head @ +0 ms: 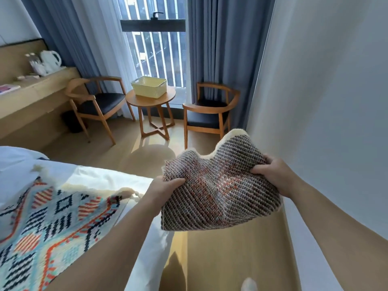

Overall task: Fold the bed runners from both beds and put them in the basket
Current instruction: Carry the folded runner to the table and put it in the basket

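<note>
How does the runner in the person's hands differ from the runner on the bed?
The held runner is folded small and up in the air, gripped by the left hand and right hand; the bed runner lies spread flat. The held runner shows dull greyish weave; the bed runner shows bright patterns. Both have cream edging.

**Folded runner up front, basket far ahead**

You're holding the folded runner (218, 185) out in front of you, left hand (165, 190) on its left edge, right hand (273, 175) on its right. To your left lies the bed (100, 181), a second runner (52, 223) spread across it. Ahead, by the window (155, 49), the basket (149, 86) sits on the round table (134, 99), a chair (96, 101) left of it, another chair (210, 110) right. The desk (31, 95) runs along the far left; the wall (325, 91) is on your right.
</note>
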### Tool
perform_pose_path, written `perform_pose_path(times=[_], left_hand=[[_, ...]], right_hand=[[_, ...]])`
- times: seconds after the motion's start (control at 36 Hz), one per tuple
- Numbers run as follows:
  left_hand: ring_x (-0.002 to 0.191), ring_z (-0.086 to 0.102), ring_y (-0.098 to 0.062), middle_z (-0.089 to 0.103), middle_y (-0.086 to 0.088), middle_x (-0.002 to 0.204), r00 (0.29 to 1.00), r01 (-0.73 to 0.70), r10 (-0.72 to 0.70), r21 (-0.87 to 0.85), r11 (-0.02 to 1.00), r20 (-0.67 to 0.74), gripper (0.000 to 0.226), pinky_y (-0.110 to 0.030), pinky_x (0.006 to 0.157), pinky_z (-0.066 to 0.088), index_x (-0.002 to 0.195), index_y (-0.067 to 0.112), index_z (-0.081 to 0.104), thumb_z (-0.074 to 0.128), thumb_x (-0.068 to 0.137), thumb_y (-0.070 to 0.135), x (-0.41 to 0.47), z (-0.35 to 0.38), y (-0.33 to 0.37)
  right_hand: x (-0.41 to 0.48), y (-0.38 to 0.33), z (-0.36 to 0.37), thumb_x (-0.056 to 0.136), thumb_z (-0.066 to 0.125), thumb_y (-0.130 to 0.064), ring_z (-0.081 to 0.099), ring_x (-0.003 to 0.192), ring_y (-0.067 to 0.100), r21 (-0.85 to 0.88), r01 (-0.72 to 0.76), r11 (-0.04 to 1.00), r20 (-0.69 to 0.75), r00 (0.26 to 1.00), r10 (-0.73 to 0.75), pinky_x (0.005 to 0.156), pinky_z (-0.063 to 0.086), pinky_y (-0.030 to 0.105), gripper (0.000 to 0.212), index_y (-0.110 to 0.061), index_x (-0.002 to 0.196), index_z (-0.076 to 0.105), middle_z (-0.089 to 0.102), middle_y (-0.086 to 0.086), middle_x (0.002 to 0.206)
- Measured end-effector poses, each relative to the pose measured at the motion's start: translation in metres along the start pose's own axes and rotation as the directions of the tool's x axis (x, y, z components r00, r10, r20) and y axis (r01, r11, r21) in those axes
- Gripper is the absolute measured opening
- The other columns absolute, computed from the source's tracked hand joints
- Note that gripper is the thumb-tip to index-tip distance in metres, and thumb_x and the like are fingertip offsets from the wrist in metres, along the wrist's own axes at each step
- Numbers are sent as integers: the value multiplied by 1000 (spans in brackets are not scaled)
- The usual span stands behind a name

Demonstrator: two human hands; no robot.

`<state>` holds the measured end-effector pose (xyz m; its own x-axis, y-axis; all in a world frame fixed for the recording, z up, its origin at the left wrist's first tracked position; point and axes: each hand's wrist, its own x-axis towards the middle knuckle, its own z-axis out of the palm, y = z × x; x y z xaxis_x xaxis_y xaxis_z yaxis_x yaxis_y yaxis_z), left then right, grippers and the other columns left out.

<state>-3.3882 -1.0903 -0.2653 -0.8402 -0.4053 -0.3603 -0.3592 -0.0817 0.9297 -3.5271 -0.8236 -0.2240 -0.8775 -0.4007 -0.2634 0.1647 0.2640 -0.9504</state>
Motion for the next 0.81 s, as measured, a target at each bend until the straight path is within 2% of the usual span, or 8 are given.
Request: perform_pose_path(times=[0.14, 0.25, 0.28, 0.42, 0.53, 0.58, 0.69, 0.81], left_hand=[[84, 70, -31, 70, -23, 96, 991, -24, 28, 33, 999, -129, 28, -39, 74, 57, 98, 0, 62, 62, 74, 15, 72, 21, 18], [83, 70, -34, 69, -28, 97, 979, -47, 42, -19, 999, -198, 32, -44, 77, 56, 99, -4, 61, 56, 71, 9, 126, 33, 40], [82, 70, -34, 69, -28, 96, 975, -44, 35, -34, 998, -220, 32, -44, 77, 55, 99, -5, 61, 55, 70, 8, 138, 35, 47], [88, 69, -36, 70, -23, 95, 947, -30, 9, -60, 998, -320, 18, -43, 80, 56, 100, -3, 63, 53, 85, -3, 192, 48, 85], [86, 69, -32, 70, -20, 95, 927, -46, 12, -82, 996, -376, 18, -35, 71, 53, 100, -2, 63, 53, 86, -5, 231, 51, 105], [87, 68, -32, 70, -21, 97, 918, -43, 4, -90, 995, -396, 18, -37, 73, 54, 103, -3, 61, 54, 86, -4, 250, 48, 113], [95, 67, -38, 68, -25, 104, 908, -39, -18, -128, 991, -419, 26, -51, 88, 53, 109, -4, 59, 59, 83, -1, 290, 33, 126], [95, 68, -40, 67, -28, 108, 917, -44, -25, -163, 986, -397, 41, -55, 89, 53, 113, -4, 57, 64, 74, 6, 339, 12, 134]], right_hand=[[93, -6, -24, 79, 64, 1, 67, 92, 33, -38, -3, 999, 33, 999, 4, 86, 55, 46, 28, -16, 102, 60, 68, 15, 101], [173, -19, -49, 79, 64, 2, 66, 84, 25, -55, 37, 998, 37, 999, -35, 73, 53, 34, 31, -11, 107, 61, 68, 9, 93], [192, -24, -56, 78, 64, 1, 66, 85, 24, -61, 37, 997, 40, 999, -35, 74, 53, 35, 33, -11, 109, 61, 68, 8, 94], [278, -56, -82, 66, 71, -13, 69, 93, 30, -88, 25, 996, 132, 991, -13, 89, 54, 51, 38, -21, 102, 63, 71, 10, 102], [331, -81, -84, 75, 67, -1, 67, 95, 30, -83, 58, 995, 160, 986, -44, 91, 52, 51, 31, -21, 98, 62, 70, 10, 102], [354, -89, -82, 76, 66, -1, 67, 94, 29, -87, 65, 994, 172, 984, -49, 90, 53, 49, 32, -18, 103, 62, 69, 11, 103], [400, -100, -76, 79, 64, -1, 67, 94, 28, -93, 42, 995, 200, 980, -23, 85, 55, 45, 34, -13, 111, 61, 69, 10, 104], [449, -108, -63, 79, 63, 2, 67, 93, 28, -68, 14, 998, 229, 973, 2, 75, 55, 39, 35, -11, 112, 61, 69, 11, 104]])
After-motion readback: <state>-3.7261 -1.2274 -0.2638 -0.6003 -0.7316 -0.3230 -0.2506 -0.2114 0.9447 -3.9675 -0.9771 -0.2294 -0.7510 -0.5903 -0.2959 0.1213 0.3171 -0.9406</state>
